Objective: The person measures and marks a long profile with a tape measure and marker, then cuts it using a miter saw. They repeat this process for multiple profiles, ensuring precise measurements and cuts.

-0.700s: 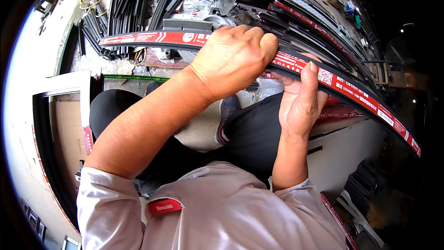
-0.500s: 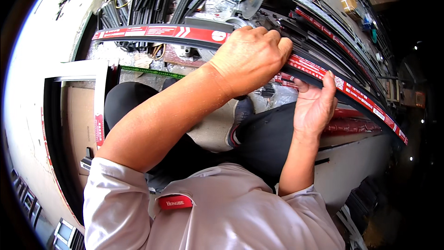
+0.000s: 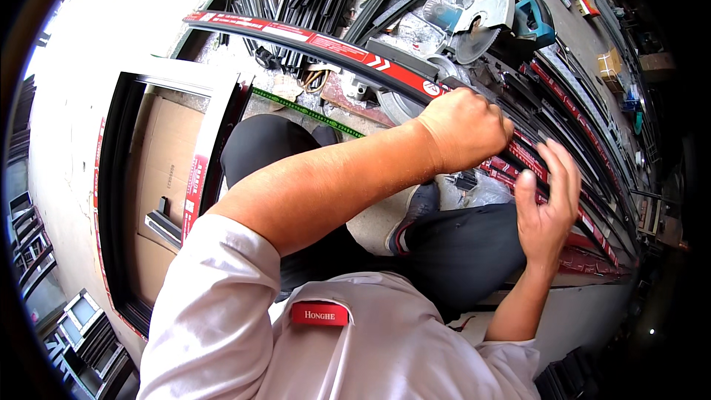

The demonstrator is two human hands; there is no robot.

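A long dark metal profile (image 3: 337, 52) with red printed film along it runs slantwise from the upper left toward the lower right. My left hand (image 3: 466, 130) is closed around it near its middle, fingers curled over the far side. Beside that profile, to the right, my right hand (image 3: 549, 207) is off the bar, with the thumb and fingers spread and nothing in it. Part of the bar is hidden behind my left hand and wrist. A green strip with markings, like a measuring tape (image 3: 304, 110), lies beyond my left knee.
A blue-and-silver circular-blade saw (image 3: 485, 26) stands ahead. Bundles of dark profiles (image 3: 315, 0) lie at the far side, and more red-filmed lengths (image 3: 566, 96) at the right. On the left is a rectangular frame (image 3: 118, 200) with cardboard (image 3: 169, 148) inside. Small frames (image 3: 85, 318) stand lower left.
My right hand has come away from the profile and spread its fingers. My left hand still grips the bar, whose right part now slopes more steeply. The whole view has shifted.
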